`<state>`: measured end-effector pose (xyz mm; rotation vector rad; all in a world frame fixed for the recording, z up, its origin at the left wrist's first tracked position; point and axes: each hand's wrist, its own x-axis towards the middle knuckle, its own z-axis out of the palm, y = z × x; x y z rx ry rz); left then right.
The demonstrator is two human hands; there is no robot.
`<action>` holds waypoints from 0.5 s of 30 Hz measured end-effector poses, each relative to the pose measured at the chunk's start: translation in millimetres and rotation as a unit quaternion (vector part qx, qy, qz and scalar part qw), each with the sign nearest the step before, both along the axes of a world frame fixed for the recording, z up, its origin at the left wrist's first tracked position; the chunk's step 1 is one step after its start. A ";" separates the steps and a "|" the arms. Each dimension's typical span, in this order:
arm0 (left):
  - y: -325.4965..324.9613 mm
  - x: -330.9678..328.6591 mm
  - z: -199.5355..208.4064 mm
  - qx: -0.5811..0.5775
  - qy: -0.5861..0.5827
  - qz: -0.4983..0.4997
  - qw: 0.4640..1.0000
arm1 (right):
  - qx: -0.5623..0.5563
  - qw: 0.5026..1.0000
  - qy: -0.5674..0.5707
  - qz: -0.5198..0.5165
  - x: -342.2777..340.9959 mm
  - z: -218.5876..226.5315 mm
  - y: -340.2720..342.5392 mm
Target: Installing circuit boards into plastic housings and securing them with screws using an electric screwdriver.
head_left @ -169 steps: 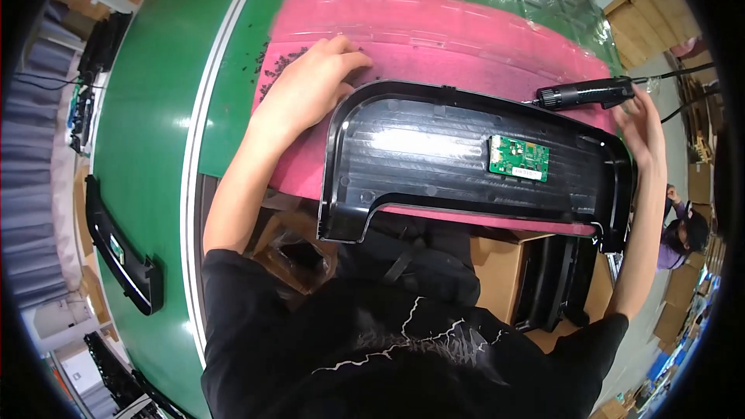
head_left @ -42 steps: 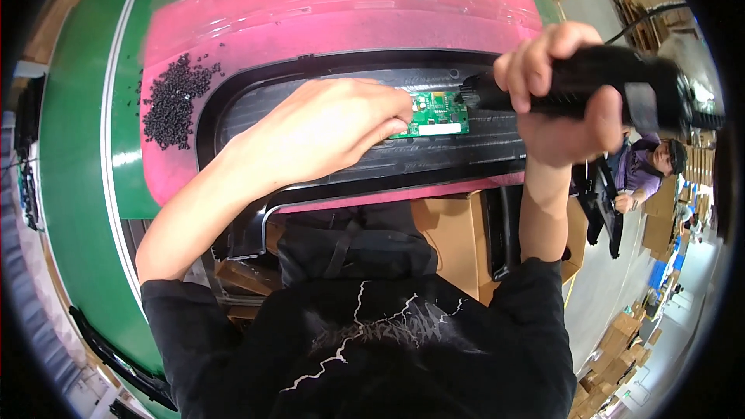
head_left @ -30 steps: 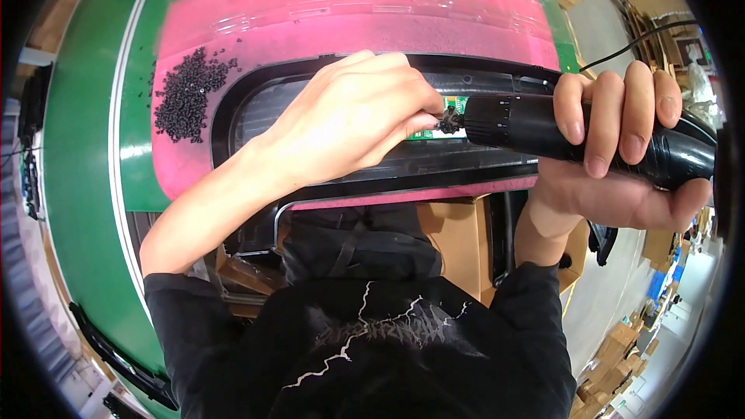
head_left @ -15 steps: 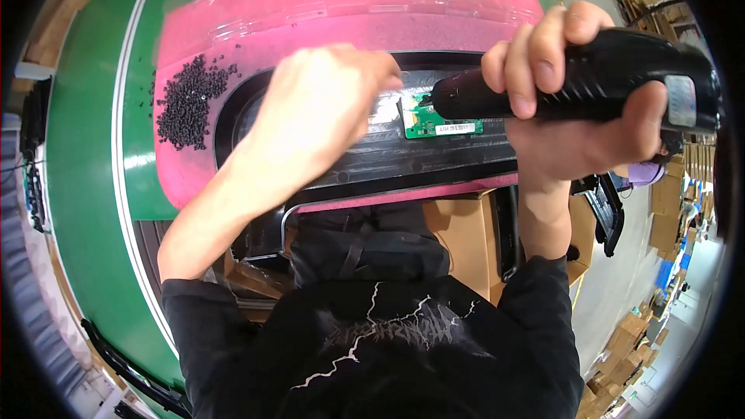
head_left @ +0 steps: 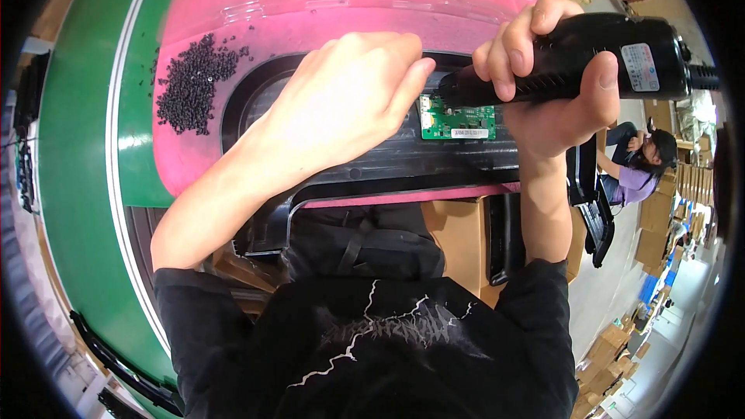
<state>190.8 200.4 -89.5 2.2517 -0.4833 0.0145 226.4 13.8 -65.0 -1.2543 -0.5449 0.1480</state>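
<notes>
My right hand (head_left: 535, 70) is wrapped round a black electric screwdriver (head_left: 613, 54), its nose pointing left over a green circuit board (head_left: 458, 126). The board lies in a long black plastic housing (head_left: 388, 167) with raised edges. Just left of the screwdriver's nose, my left hand (head_left: 349, 93) is closed, thumb and fingers together. What is in its fingertips, if anything, is hidden. The screwdriver's tip cannot be made out clearly against the board.
A heap of small black screws (head_left: 194, 81) lies on the pink mat (head_left: 174, 167) at the left, on a green table (head_left: 74, 147). Clear plastic covers the far side. Below the table edge stands a cardboard box (head_left: 458, 240). Another person (head_left: 640, 167) sits at the right.
My left hand has shifted right and slightly up, closer to the screwdriver's nose. The view has turned a little, and the screwdriver sits slightly further left, still in my right hand.
</notes>
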 end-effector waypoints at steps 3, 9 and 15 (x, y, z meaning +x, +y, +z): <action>4.6 -1.5 -8.6 -0.031 -0.010 -0.023 0.999 | 0.001 0.999 0.008 0.053 5.6 0.6 7.4; 12.2 -1.3 -12.2 -0.030 0.002 -0.040 0.999 | -0.021 0.995 0.004 0.092 14.2 0.1 19.8; 15.7 1.7 -11.2 -0.022 -0.007 -0.063 0.998 | -0.066 0.996 -0.028 0.046 10.1 -2.7 23.4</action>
